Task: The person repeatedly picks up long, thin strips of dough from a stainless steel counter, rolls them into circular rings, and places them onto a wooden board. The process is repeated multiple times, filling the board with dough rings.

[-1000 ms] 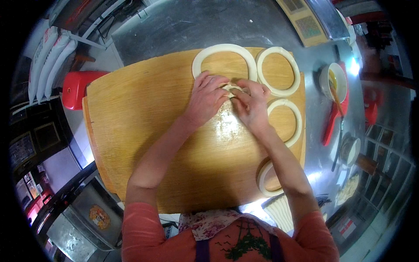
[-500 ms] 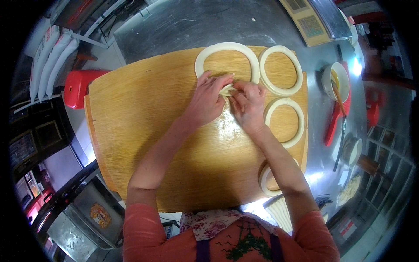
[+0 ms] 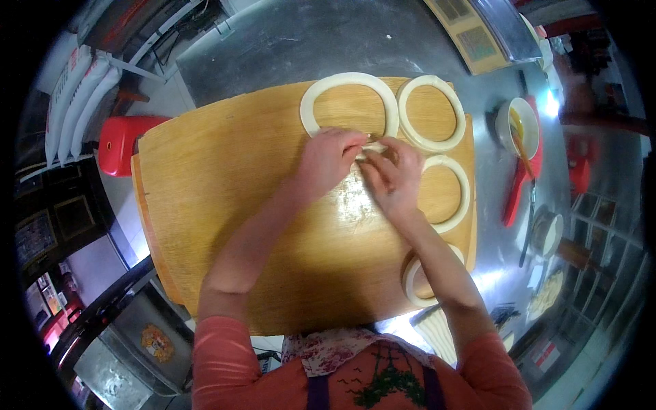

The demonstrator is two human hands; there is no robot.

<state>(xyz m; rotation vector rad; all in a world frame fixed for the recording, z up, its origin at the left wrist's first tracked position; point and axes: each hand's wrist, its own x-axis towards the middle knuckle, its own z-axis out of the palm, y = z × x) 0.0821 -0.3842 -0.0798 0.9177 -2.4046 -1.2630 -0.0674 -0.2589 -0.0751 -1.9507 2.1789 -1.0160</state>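
Observation:
A large ring of pale dough (image 3: 350,78) lies at the far edge of a wooden board (image 3: 225,205). Both my hands meet at its near side. My left hand (image 3: 326,162) pinches the dough there with thumb and bent fingers. Opposite it, my right hand (image 3: 396,174) grips the same stretch between thumb and fingers. A short, uneven piece of the dough shows between my fingertips; the rest of the near side is covered by my hands. More dough rings lie along the board's right side: one at the far right (image 3: 459,123), one below it (image 3: 465,195), and one partly behind my right forearm (image 3: 411,283).
Right of the board, on the metal table (image 3: 287,51), stand a white bowl (image 3: 503,130) with yellow contents and a brush, beside a red-handled tool (image 3: 512,198). A cardboard box (image 3: 475,41) sits at the far right. Dough strips (image 3: 436,333) lie at the lower right.
The view has shifted slightly. My left fingers have curled farther over the dough, and the piece between my fingertips looks less spread. The other rings lie as before.

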